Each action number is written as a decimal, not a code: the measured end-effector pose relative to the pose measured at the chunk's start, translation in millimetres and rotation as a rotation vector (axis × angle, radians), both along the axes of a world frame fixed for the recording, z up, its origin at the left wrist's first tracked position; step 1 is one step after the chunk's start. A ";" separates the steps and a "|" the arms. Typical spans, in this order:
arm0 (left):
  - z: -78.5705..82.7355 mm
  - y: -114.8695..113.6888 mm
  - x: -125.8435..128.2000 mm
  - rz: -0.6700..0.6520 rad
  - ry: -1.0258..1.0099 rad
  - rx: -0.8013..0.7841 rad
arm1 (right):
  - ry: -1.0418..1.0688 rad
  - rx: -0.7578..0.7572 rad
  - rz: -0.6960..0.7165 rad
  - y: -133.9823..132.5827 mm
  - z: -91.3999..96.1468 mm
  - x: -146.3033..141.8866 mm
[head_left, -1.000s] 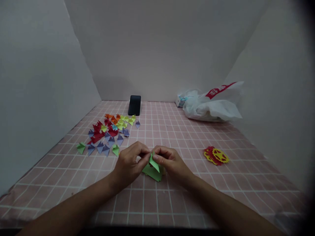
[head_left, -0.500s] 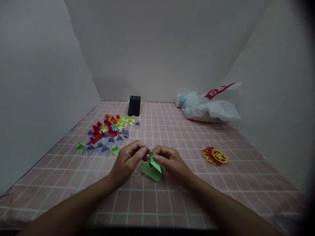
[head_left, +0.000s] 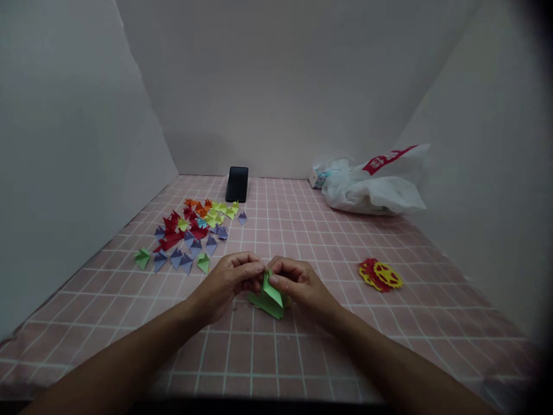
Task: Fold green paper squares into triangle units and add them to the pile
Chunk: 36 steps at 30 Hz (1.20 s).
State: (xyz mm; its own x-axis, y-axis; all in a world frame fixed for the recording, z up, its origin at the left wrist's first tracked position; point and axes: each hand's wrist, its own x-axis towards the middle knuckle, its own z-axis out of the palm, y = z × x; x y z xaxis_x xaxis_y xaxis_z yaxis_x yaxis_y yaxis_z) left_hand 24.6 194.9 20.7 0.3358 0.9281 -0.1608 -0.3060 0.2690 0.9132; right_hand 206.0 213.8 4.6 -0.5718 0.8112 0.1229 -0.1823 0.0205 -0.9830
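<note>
Both my hands meet over the middle of the pink tiled table (head_left: 302, 357). My left hand (head_left: 227, 282) and my right hand (head_left: 298, 285) each pinch a small piece of green paper (head_left: 272, 290), which is partly folded and stands up between the fingertips. Under it lies a small stack of green paper sheets (head_left: 265, 304) on the table. Fingers of both hands are curled closed on the folded piece.
Several folded paper triangles (head_left: 192, 233) in red, purple, yellow, orange and green are spread at the left. A black phone (head_left: 237, 184) leans on the back wall. A white plastic bag (head_left: 371, 187) sits back right. Red and yellow paper cut-outs (head_left: 380, 274) lie at right.
My left-hand fingers have closed back onto the green paper after opening slightly. The hands stay in the same place; the view shifted a little.
</note>
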 end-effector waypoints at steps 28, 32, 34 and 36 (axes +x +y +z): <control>-2.9 1.5 -5.7 -0.050 0.027 -0.063 | -0.034 0.053 0.010 0.8 1.2 0.9; -1.9 2.8 -5.5 -0.053 0.021 -0.062 | 0.009 0.026 0.017 2.1 -1.7 0.7; -2.1 3.1 -5.3 -0.055 0.028 -0.055 | 0.022 0.011 0.016 1.9 -1.6 0.5; -2.6 3.1 -5.2 -0.056 0.037 -0.041 | 0.027 -0.006 0.014 1.4 -0.8 0.4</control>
State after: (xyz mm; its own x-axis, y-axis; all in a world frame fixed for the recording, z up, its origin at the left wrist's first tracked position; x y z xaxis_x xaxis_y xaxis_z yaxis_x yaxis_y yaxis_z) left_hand 19.4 198.0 18.1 0.3803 0.9002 -0.2119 -0.2555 0.3225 0.9114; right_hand 206.4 215.2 3.9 -0.5798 0.8038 0.1332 -0.2088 0.0114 -0.9779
